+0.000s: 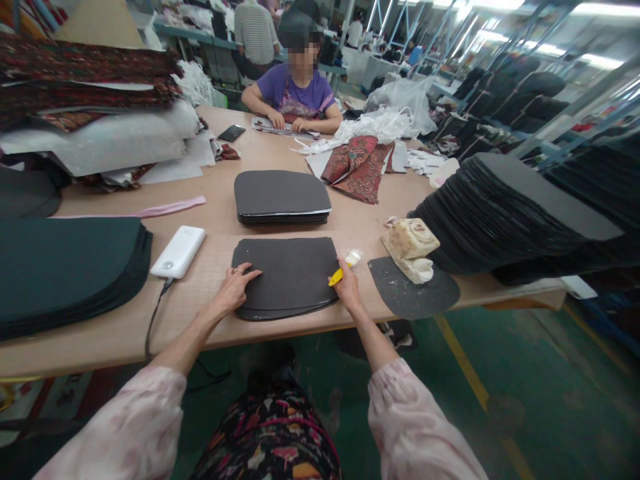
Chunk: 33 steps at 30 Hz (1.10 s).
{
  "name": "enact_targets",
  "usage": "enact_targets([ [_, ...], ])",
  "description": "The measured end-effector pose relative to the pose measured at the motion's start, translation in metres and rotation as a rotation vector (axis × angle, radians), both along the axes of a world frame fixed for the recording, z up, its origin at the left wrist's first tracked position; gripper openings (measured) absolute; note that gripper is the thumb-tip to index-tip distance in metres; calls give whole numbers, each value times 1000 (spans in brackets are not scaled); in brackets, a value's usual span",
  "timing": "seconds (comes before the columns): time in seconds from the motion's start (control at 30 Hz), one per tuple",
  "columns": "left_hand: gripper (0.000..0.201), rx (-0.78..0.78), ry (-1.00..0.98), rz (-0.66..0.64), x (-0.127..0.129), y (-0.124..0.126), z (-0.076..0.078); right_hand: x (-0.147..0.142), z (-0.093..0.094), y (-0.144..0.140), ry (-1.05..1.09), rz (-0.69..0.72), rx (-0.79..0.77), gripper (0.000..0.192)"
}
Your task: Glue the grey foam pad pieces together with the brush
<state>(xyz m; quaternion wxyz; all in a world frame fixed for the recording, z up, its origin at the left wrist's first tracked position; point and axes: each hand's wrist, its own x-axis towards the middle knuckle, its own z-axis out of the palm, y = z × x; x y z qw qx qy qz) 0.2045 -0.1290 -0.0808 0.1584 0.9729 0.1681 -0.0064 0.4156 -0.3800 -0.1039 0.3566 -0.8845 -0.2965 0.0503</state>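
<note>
Before me on the table lies a small stack of dark grey panels (287, 273) with curved lower corners. My left hand (233, 288) rests on the stack's left edge, index finger stretched out across the top panel. At the right edge, my right hand (346, 283) is closed around a yellow-handled brush (338, 275) whose whitish end points away from me. Its fingers also touch the panel edge. Just beyond sits another stack of grey panels (283, 193). To the right, a glue-crusted container (410, 243) stands on a stained dark panel (400, 293).
A white power bank (179, 252) with a cable lies left, beside dark green panels (70, 267). Tall black panel stacks (500, 213) stand right. Patterned fabric (360, 167) lies farther back. A co-worker (295, 100) sits across the table (200, 333).
</note>
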Motion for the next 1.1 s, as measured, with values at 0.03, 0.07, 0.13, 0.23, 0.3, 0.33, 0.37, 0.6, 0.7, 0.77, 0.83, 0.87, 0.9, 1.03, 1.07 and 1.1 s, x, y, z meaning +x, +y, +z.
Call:
enact_targets([
  [0.03,68,3,5,2,0,0,0,-1,0,0,-3,5,-13,63],
  [0.07,67,6,9,5,0,0,0,-1,-1,0,-12,7,-30,62],
  [0.13,67,8,10,7,0,0,0,-2,-1,-1,-64,-8,-82,59],
  [0.23,68,1,14,-4,0,0,2,-2,-1,-3,-214,-75,-192,57],
  [0.3,68,-12,15,-2,-1,-1,4,-3,-2,-2,-294,-81,-233,55],
  [0.33,69,-17,17,1,-2,-2,5,-4,-3,-2,-316,-58,-229,52],
  [0.37,69,-19,19,5,-3,-3,7,-5,-4,-1,-329,-24,-210,49],
  [0.6,63,28,117,113,-17,-28,16,-6,-20,-3,-357,134,-44,31],
  [0.7,52,32,113,163,-16,-35,16,-6,-21,-4,-372,151,-28,28],
  [0.77,45,34,97,190,-12,-36,14,-7,-20,-2,-373,148,-11,27],
  [0.83,41,44,79,214,-10,-35,10,-9,-20,0,-365,145,16,27],
  [0.87,41,50,67,224,-10,-34,8,-10,-20,0,-362,147,37,26],
  [0.9,40,53,56,229,-11,-33,5,-11,-20,0,-359,151,60,26],
  [1.03,36,36,11,248,-22,-29,-5,-18,-25,-7,-328,170,157,30],
  [1.07,34,41,9,264,-23,-29,-6,-20,-27,-9,-318,169,181,31],
  [1.1,31,59,6,289,-23,-30,-6,-22,-28,-10,-308,163,203,32],
])
